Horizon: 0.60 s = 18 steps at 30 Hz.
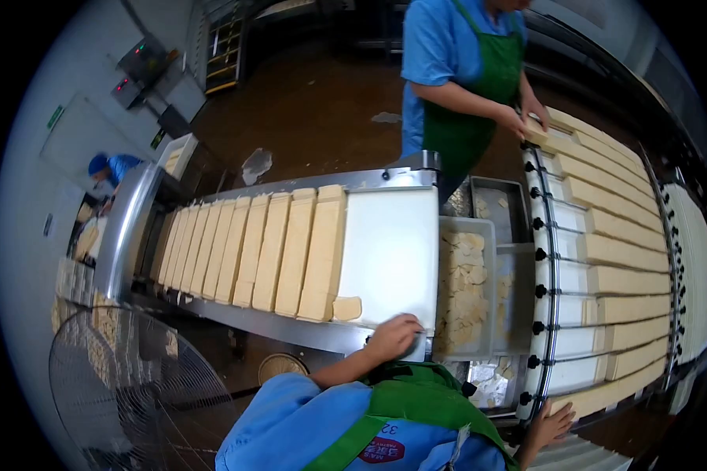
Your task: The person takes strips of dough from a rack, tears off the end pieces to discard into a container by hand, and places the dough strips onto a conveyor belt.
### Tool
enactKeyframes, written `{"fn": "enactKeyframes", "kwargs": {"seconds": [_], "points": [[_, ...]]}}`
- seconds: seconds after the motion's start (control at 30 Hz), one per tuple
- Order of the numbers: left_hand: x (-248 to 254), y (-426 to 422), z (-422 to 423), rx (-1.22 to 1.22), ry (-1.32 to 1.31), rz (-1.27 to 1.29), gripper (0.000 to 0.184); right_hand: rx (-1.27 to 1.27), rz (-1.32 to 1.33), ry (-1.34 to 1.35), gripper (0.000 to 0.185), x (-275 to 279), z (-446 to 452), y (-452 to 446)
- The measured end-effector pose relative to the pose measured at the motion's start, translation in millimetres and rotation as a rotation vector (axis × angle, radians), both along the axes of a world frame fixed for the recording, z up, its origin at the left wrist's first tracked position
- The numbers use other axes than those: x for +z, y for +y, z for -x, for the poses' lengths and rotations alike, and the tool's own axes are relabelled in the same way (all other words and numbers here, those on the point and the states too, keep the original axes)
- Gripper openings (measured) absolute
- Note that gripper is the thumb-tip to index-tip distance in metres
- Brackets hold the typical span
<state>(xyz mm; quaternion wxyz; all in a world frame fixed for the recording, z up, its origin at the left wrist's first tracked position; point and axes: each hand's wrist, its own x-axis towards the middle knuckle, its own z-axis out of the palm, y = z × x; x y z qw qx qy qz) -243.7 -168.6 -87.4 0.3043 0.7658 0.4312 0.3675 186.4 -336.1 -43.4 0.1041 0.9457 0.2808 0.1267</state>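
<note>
Pale strips (624,279) already line the divided conveyor (569,377), another row (251,251) is left on the white belt (389,243), and the right hand (552,426) is open beside the nearest strip, the left hand (394,337) too blurred to tell.

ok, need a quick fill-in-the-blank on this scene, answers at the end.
1. The belt beside the person's left hand has a surface coloured ____.
2. The right hand is at the end of a pale strip on the ____ side of the picture.
3. The co-worker standing across the belt wears an apron coloured ____.
4. A large round wire guard is at the lower ____ of the picture.

Missing words: white; right; green; left
</note>
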Motion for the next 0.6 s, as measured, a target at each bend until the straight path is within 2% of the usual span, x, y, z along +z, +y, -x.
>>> {"fn": "enactKeyframes", "kwargs": {"seconds": [0.1,0.23,0.27,0.33,0.37,0.43,0.47,0.53,0.6], "points": [[-10,-15,48,0.621,0.143,0.010,0.033,0.085,0.021,-0.026,0.066,-9,-4,20],[-32,-34,106,1.227,0.359,0.198,0.074,0.573,-0.306,0.075,0.057,-26,25,95],[-33,-35,115,1.239,0.356,0.200,0.074,0.621,-0.309,0.165,0.055,-25,48,120],[-31,-34,131,1.204,0.189,0.396,0.083,0.870,-0.350,0.351,0.059,-13,107,169],[-32,-31,133,1.211,0.184,0.397,0.083,0.976,-0.362,0.313,0.060,-10,140,189],[-22,-19,127,1.153,0.012,0.447,0.082,1.173,-0.396,0.474,0.059,-33,184,234],[-20,-14,128,1.142,0.017,0.478,0.083,1.291,-0.444,0.513,0.059,-37,214,252],[-18,-10,127,1.119,0.013,0.465,0.083,1.302,-0.274,0.684,0.058,0,287,286],[-15,-8,128,1.075,0.046,0.431,0.082,1.494,-0.341,0.569,0.057,-43,329,321]]}}
